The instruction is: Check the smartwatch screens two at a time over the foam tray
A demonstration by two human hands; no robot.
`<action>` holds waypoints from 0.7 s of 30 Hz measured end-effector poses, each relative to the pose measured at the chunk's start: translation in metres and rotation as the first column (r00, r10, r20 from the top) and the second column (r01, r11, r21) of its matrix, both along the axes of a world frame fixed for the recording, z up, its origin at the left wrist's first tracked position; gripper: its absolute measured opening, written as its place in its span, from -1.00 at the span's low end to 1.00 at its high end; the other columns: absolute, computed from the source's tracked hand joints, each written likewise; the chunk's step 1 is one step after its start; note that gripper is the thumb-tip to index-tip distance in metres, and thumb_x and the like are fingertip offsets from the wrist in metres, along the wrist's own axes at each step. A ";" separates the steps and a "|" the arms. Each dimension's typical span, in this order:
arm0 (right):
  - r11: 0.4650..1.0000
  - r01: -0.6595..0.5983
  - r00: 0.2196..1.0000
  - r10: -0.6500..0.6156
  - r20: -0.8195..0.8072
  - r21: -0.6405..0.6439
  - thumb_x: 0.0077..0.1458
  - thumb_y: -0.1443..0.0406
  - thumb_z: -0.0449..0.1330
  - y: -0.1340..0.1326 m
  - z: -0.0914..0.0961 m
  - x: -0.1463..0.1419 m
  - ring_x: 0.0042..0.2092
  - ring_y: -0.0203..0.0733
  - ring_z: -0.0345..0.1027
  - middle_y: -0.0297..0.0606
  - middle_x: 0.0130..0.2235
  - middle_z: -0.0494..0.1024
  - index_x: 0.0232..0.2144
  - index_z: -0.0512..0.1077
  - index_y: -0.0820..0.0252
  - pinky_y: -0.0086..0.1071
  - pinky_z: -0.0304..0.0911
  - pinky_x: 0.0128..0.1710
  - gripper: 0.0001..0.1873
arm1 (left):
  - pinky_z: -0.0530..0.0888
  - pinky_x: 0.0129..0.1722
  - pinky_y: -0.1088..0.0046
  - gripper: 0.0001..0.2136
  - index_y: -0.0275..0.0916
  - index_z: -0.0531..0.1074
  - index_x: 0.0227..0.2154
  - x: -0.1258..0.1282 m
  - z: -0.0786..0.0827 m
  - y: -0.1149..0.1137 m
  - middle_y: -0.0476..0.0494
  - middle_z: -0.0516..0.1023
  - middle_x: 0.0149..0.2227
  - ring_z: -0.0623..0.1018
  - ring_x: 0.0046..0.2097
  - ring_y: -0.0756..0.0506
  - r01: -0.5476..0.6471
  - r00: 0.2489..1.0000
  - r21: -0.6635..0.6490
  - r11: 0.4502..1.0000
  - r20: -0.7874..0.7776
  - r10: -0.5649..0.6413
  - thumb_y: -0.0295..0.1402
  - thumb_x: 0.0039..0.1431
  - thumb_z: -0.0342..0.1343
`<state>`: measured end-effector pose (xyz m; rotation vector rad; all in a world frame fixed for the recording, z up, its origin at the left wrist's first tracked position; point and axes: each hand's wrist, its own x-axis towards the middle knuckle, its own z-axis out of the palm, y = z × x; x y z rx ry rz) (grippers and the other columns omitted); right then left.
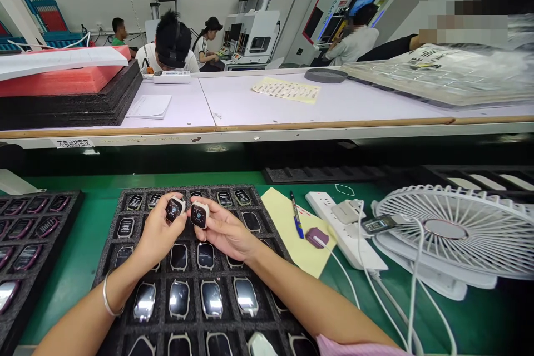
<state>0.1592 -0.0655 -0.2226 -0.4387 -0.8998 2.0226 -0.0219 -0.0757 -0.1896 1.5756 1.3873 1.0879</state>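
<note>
My left hand [163,228] is closed around a smartwatch [174,209] with a pale case and a lit dark screen. Beside it, my right hand [223,227] grips a second smartwatch [199,214], also lit and facing up. The two watches are held close together above a black foam tray [161,283]. Strapless watches lie in the tray's compartments, such as a watch [211,298] with a dark screen in a lower row. Some in the upper rows, like a watch [125,227] at the left, have lit screens with text. My forearms cover part of the tray.
A second foam tray [50,245] of purple-rimmed watches is at the left. At the right are a yellow sheet [275,206], a blue pen [297,217], a white power strip [346,233] with cables and a white fan [450,228]. A raised shelf [233,111] crosses behind; people sit beyond it.
</note>
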 end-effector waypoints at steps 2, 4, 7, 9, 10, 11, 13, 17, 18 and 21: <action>1.000 -0.005 1.000 0.005 -0.001 -0.007 -0.05 0.18 0.47 0.000 0.000 0.000 -0.37 -0.33 0.34 -0.28 -0.12 0.53 0.02 0.46 0.03 -0.36 0.23 -0.31 -0.43 | 0.43 -0.26 0.41 -0.69 -0.20 0.37 -0.06 0.000 -0.001 0.000 -0.07 0.53 -0.26 0.50 -0.28 -0.06 0.010 1.000 0.013 1.000 0.006 -0.010 -0.34 0.10 0.08; 1.000 -0.007 1.000 0.007 0.000 -0.011 -0.05 0.18 0.47 -0.001 0.001 0.000 -0.37 -0.32 0.33 -0.28 -0.13 0.53 0.02 0.46 0.03 -0.35 0.23 -0.31 -0.44 | 0.44 -0.23 0.40 -0.69 -0.20 0.37 -0.07 -0.001 -0.002 0.000 -0.07 0.54 -0.25 0.51 -0.25 -0.07 0.012 1.000 0.024 1.000 0.017 -0.012 -0.34 0.10 0.08; 1.000 0.002 1.000 -0.002 -0.001 0.000 -0.04 0.18 0.46 -0.001 0.002 0.001 -0.37 -0.32 0.33 -0.27 -0.12 0.53 0.03 0.45 0.03 -0.35 0.22 -0.30 -0.44 | 0.44 -0.19 0.38 -0.68 -0.20 0.38 -0.06 0.000 -0.002 0.000 -0.09 0.54 -0.22 0.52 -0.21 -0.09 0.005 1.000 0.021 1.000 0.028 -0.005 -0.32 0.09 0.09; 1.000 0.003 1.000 -0.003 -0.006 0.009 -0.02 0.18 0.45 0.000 0.002 0.001 -0.37 -0.33 0.34 -0.28 -0.12 0.53 0.03 0.45 0.02 -0.36 0.22 -0.29 -0.45 | 0.44 -0.18 0.36 -0.65 -0.20 0.38 -0.04 0.000 -0.001 0.000 -0.11 0.54 -0.20 0.51 -0.20 -0.10 0.004 0.999 0.003 1.000 0.034 -0.004 -0.30 0.08 0.10; 1.000 0.001 1.000 -0.001 -0.008 0.012 -0.02 0.19 0.44 0.000 0.002 0.001 -0.37 -0.33 0.34 -0.28 -0.12 0.53 0.03 0.45 0.01 -0.36 0.22 -0.29 -0.46 | 0.44 -0.18 0.36 -0.64 -0.20 0.38 -0.03 0.001 -0.001 0.000 -0.11 0.54 -0.20 0.51 -0.20 -0.10 0.007 0.999 -0.008 1.000 0.037 -0.007 -0.29 0.08 0.10; 1.000 0.000 1.000 0.000 -0.009 0.013 -0.01 0.19 0.44 0.000 0.002 0.001 -0.37 -0.34 0.34 -0.29 -0.12 0.52 0.03 0.46 0.00 -0.36 0.21 -0.29 -0.47 | 0.44 -0.18 0.36 -0.64 -0.20 0.37 -0.03 0.001 -0.001 0.000 -0.11 0.54 -0.19 0.51 -0.20 -0.10 0.012 0.999 -0.016 1.000 0.040 -0.011 -0.28 0.09 0.10; 1.000 -0.004 1.000 0.004 -0.008 0.012 -0.01 0.19 0.44 0.000 0.001 0.001 -0.36 -0.34 0.33 -0.28 -0.12 0.51 0.03 0.46 0.00 -0.36 0.21 -0.28 -0.47 | 0.45 -0.16 0.35 -0.65 -0.20 0.38 -0.04 0.000 -0.001 0.000 -0.12 0.54 -0.18 0.52 -0.18 -0.11 0.015 0.999 -0.015 1.000 0.047 -0.015 -0.29 0.08 0.10; 1.000 -0.011 1.000 0.011 -0.007 0.018 -0.02 0.18 0.45 0.000 0.001 0.002 -0.36 -0.34 0.33 -0.28 -0.12 0.51 0.02 0.47 0.01 -0.35 0.21 -0.28 -0.47 | 0.44 -0.16 0.34 -0.65 -0.21 0.38 -0.05 0.000 -0.002 0.000 -0.13 0.53 -0.19 0.51 -0.18 -0.12 -0.004 0.999 -0.006 1.000 0.043 0.005 -0.30 0.06 0.10; 1.000 -0.010 1.000 0.010 -0.010 0.020 -0.02 0.18 0.45 0.000 0.001 0.002 -0.36 -0.34 0.33 -0.28 -0.13 0.51 0.02 0.47 0.01 -0.35 0.21 -0.28 -0.47 | 0.43 -0.15 0.33 -0.64 -0.22 0.38 -0.05 0.000 -0.002 0.000 -0.13 0.53 -0.19 0.51 -0.18 -0.12 -0.006 0.999 -0.009 1.000 0.044 0.006 -0.29 0.05 0.10; 1.000 -0.004 1.000 0.005 -0.016 0.015 -0.01 0.19 0.44 -0.001 0.002 0.002 -0.36 -0.33 0.34 -0.28 -0.12 0.52 0.03 0.46 0.01 -0.35 0.22 -0.27 -0.47 | 0.42 -0.11 0.31 -0.62 -0.24 0.38 -0.05 0.002 -0.001 0.000 -0.14 0.52 -0.19 0.50 -0.17 -0.13 0.005 0.998 -0.019 1.000 0.066 -0.004 -0.27 0.04 0.12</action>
